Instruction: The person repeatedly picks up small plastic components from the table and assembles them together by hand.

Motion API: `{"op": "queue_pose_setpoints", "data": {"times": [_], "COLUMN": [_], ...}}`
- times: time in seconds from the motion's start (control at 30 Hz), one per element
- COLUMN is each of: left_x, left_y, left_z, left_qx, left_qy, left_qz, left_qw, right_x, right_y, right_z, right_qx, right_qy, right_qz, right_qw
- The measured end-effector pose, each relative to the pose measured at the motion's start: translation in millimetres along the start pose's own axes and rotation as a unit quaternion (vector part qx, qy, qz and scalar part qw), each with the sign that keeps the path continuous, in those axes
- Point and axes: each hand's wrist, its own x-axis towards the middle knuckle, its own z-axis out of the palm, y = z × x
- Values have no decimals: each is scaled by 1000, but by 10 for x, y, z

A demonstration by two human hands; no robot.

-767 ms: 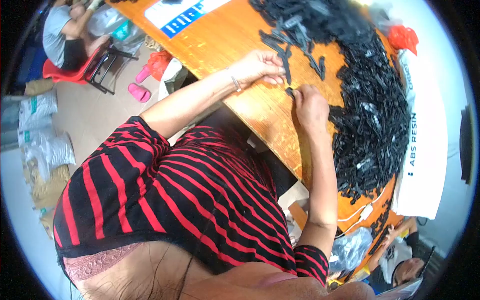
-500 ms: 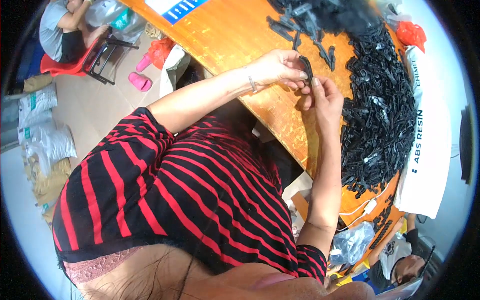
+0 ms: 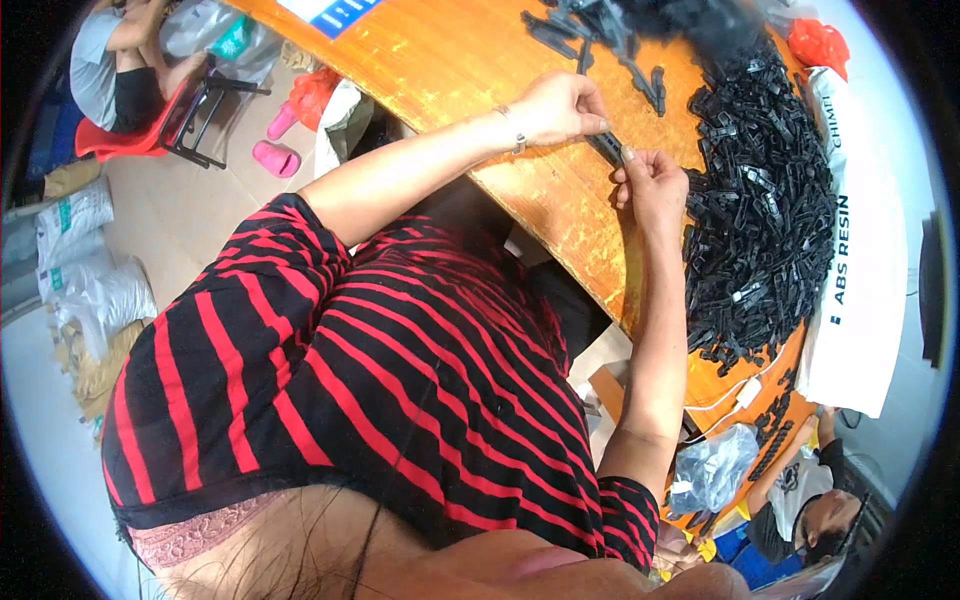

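Note:
A small black plastic clip-like part (image 3: pixel 605 149) is held above the wooden table's near edge, slanting between my two hands. My left hand (image 3: pixel 558 110), with a thin bracelet at its wrist, pinches the upper end between thumb and fingers. At the lower end, my right hand (image 3: pixel 655 188) grips the part with thumb and bent fingers. Just to the right of that hand spreads a large heap of similar black parts (image 3: pixel 760 230). A few longer black pieces (image 3: pixel 642 84) lie on the table beyond my hands. The part's exact kind is too small to make out.
The orange wooden table (image 3: pixel 520 185) runs diagonally. A white printed sack (image 3: pixel 860 300) borders the heap on the right, near a white cable (image 3: pixel 748 392) and a clear plastic bag (image 3: pixel 715 465). Two other people sit at the upper left and lower right.
My left hand has shifted slightly up and left, its fingers now more extended along the part. The black part shows more plainly between both hands. The view has tilted a little.

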Motion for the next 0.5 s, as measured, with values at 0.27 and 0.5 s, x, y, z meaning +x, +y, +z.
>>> {"op": "queue_pose_setpoints", "data": {"times": [0.27, 0.5], "left_x": [8, -9], "left_y": [-66, 32], "left_z": [42, 74], "left_qx": [92, 178], "left_qy": [50, 51], "left_qz": [17, 6], "left_qw": [994, 983], "right_x": [114, 241], "right_y": [80, 113], "right_z": [24, -13], "right_qx": [-73, -273], "right_qy": [10, 51], "right_qz": [-13, -85], "right_qw": [997, 957]}}
